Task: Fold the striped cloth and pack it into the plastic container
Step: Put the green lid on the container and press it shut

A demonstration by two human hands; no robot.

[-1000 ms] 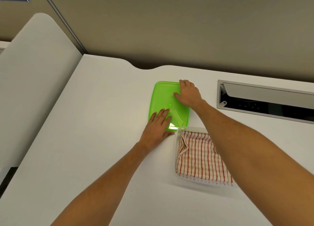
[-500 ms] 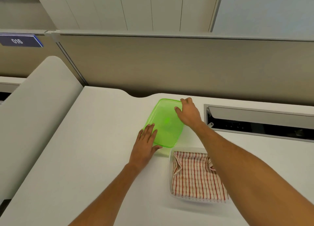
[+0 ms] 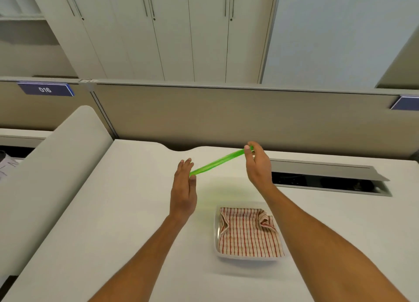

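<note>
The cloth is already folded and lies inside the container, which sits on the desk at about 5 o'clock from the hands. So folding and packing look done. Both hands hold the green lid in the air, edge-on: the left hand at its 8 o'clock end, the right hand pinching its 2 o'clock end. What remains, I think, is only to close the container with the lid.

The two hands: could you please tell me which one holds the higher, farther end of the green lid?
The right hand, whose fingers pinch the raised far end of the green lid; the left hand holds the lower, nearer end.
</note>
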